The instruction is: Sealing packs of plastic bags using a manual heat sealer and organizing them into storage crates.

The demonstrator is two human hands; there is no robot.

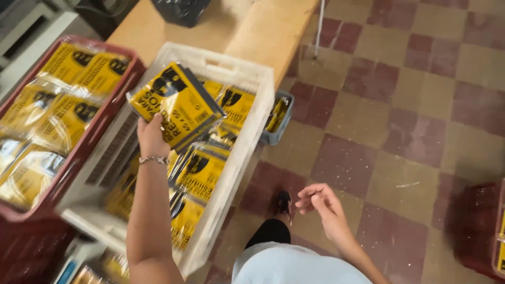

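Two hands: left hand [152, 138] grips yellow packet [176, 103]; right hand [322, 204] empty.

Wooden bench and checkered floor carrying crates

A wooden bench [263, 31] is carrying a white crate [252, 137] and a black bag [181, 10]; a small grey tub [273, 138] and a dark red crate [473, 226] are sitting on the tiled floor [400, 105].

Both arms are bare from the hands up to the bottom edge of the picture, with no sleeves showing. The left hand [152, 138] has a thin metal chain bracelet [153, 159] round the wrist, the right hand [322, 206] wears nothing. Just left of the right hand are a pale light-blue top [292, 265], a black trouser leg [271, 231], and a dark shoe [284, 201] at its end.
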